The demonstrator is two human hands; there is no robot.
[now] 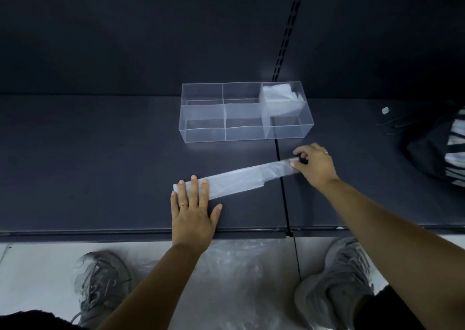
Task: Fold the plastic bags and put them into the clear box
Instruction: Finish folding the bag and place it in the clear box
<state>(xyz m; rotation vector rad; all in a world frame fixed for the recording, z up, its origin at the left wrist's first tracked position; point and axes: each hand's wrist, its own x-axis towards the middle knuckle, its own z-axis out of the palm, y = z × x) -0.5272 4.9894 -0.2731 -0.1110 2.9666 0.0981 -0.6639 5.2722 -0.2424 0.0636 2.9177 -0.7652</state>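
Note:
A translucent plastic bag [241, 180], folded into a long narrow strip, lies slanted on the dark shelf [100, 166]. My left hand [193, 211] lies flat with straight fingers pressing the strip's left end. My right hand [314, 164] pinches the strip's right end between thumb and curled fingers. Behind the strip stands the clear box [201, 134], divided into several compartments. A folded plastic bag [279, 95] sits in its far right compartment; the other compartments look bare.
A dark bag with striped cloth [442, 151] sits at the shelf's right edge. More crumpled clear plastic [234, 266] lies on the floor between my grey shoes [100, 282]. A slotted upright [289, 32] runs up the dark back wall.

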